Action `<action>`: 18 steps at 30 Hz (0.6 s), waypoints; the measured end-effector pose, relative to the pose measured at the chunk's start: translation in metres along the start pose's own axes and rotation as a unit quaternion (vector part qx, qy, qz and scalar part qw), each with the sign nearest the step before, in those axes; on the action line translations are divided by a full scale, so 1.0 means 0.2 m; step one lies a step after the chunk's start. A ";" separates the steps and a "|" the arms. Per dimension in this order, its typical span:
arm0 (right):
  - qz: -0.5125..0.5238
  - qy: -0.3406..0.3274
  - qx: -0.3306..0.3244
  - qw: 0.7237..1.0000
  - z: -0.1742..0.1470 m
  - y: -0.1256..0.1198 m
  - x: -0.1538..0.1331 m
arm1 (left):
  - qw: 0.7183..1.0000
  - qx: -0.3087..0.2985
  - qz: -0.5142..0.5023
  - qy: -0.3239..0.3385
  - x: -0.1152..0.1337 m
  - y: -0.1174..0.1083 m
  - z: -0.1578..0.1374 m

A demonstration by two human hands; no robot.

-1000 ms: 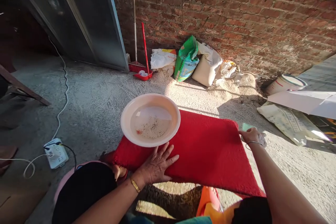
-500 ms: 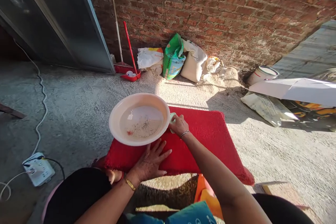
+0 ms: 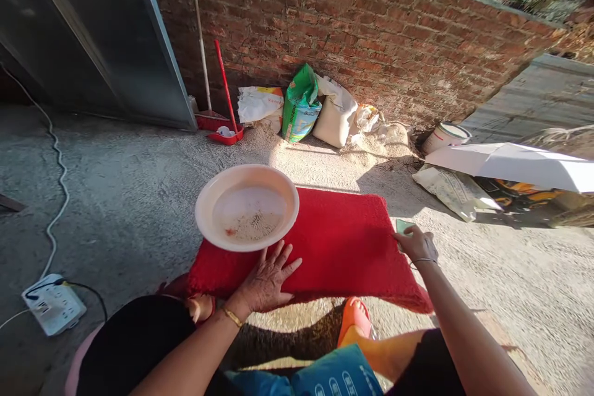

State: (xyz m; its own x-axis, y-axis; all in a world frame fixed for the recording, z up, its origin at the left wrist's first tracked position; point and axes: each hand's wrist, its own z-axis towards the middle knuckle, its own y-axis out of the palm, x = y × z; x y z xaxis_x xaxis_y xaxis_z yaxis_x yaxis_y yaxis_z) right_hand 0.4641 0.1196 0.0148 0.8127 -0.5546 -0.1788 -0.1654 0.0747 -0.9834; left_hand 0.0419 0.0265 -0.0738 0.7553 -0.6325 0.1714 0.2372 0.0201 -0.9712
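A red fuzzy cloth (image 3: 343,235) covers a low bench or board in front of me. On its left end stands a pale pink basin (image 3: 201,213) of water, with dark specks and a small reddish bit in it. My left hand (image 3: 266,278) lies flat on the cloth's near edge with fingers spread, just below the basin. Past the cloth's right edge, my right hand (image 3: 420,245) pinches a small, flat, pale green piece (image 3: 403,225). Its exact kind is too small to make out, and my fingers partly cover it.
A white power strip (image 3: 53,304) lies on the floor at left. Along the brick wall (image 3: 362,43) stand a red dustpan (image 3: 227,136), a green sack (image 3: 301,105) and a white sack (image 3: 335,120). A white bucket (image 3: 445,138) is farther right. My sandalled foot (image 3: 356,318) shows below the cloth.
My right hand has swept right with the green piece, from beside the basin to beyond the cloth's right edge. My left hand stays flat on the cloth. The view has shifted slightly.
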 end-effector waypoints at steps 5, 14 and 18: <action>0.047 -0.163 -0.047 0.984 -0.45 0.13 -0.56 | 1.000 -0.015 -0.009 -0.005 0.00 -0.02 0.00; 0.056 -0.327 -0.083 0.940 -0.76 0.35 -0.88 | 1.000 -0.009 0.008 -0.013 0.00 -0.02 -0.01; 0.018 -0.220 -0.061 0.973 -0.48 0.27 -0.54 | 1.000 0.003 0.007 -0.002 -0.01 0.00 -0.01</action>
State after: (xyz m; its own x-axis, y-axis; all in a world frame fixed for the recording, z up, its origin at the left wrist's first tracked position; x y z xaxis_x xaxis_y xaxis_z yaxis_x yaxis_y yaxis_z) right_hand 0.3144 0.1038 -0.0153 0.9613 -0.1417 -0.2363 -0.2423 -0.0262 -0.9699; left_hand 0.0388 0.0264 -0.0745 0.7608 -0.6294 0.1580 0.2296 0.0333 -0.9727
